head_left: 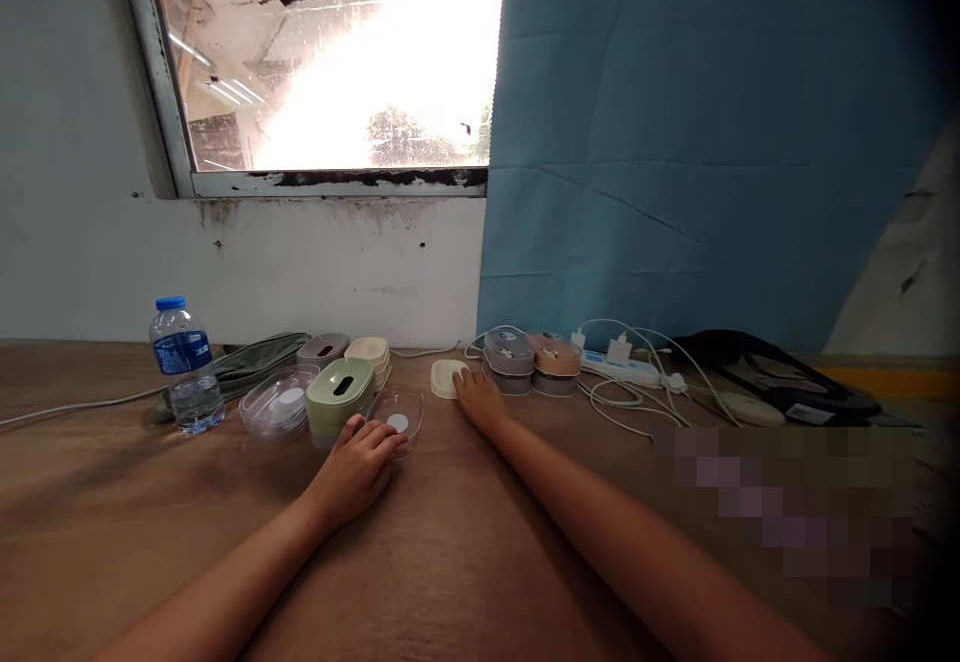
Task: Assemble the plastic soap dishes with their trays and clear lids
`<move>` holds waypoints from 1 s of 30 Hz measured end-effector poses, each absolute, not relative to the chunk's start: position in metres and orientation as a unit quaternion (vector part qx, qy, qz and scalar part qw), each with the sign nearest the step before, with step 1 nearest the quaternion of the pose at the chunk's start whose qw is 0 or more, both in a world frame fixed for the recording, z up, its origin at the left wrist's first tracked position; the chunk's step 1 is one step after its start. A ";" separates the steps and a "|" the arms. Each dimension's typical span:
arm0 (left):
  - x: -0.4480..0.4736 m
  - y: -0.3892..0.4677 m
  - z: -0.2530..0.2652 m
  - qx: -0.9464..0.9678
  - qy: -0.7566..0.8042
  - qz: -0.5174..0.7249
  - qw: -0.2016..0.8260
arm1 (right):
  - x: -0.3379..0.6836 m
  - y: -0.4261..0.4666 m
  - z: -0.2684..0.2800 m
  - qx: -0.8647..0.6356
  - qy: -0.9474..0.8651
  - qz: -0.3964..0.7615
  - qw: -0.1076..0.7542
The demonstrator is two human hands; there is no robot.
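My left hand (364,464) is closed over the near left rim of a clear plastic box (409,405) with a white round patch in its bottom. Right beside that hand stands a stack of light green oval lids (341,407), the top one with a dark slot. Stretched forward, my right hand (480,400) has its fingertips on the right edge of a flat cream lid (444,378) lying on the table. Whether the thumb is under the lid is hidden. Grey round-cornered boxes (509,360) and a brown-topped box (555,362) stand just right of these fingers.
More clear boxes (274,407), cream stacked pieces (369,350) and a mauve slotted lid (322,348) sit left. A water bottle (184,367) stands by a green pouch (262,354). At right lie a power strip (622,368), tangled white cables and a black bag (772,377).
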State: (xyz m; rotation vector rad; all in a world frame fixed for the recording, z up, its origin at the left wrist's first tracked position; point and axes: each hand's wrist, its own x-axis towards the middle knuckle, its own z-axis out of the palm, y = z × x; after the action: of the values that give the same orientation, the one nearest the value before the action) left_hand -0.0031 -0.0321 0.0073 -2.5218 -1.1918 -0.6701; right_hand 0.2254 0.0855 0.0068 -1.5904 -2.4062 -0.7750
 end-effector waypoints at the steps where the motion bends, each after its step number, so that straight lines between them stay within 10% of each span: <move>1: -0.003 -0.032 0.007 -0.871 -0.411 -0.232 0.136 | 0.232 0.085 0.010 -0.517 -0.809 -0.265 0.082; 15: -0.004 -0.033 0.007 -0.875 -0.404 -0.229 0.139 | 0.305 0.104 0.038 -0.627 -0.719 -0.238 0.181; 30: 0.018 -0.054 0.014 -0.888 -0.306 -0.302 0.163 | 0.319 -0.053 0.047 -0.386 -0.899 -0.108 0.177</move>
State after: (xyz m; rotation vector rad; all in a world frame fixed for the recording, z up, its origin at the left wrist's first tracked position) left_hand 0.0178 -0.0541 0.0139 -2.5335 -0.8729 -0.8605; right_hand 0.3188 -0.0529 0.0470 -1.0919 -2.5442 -0.3068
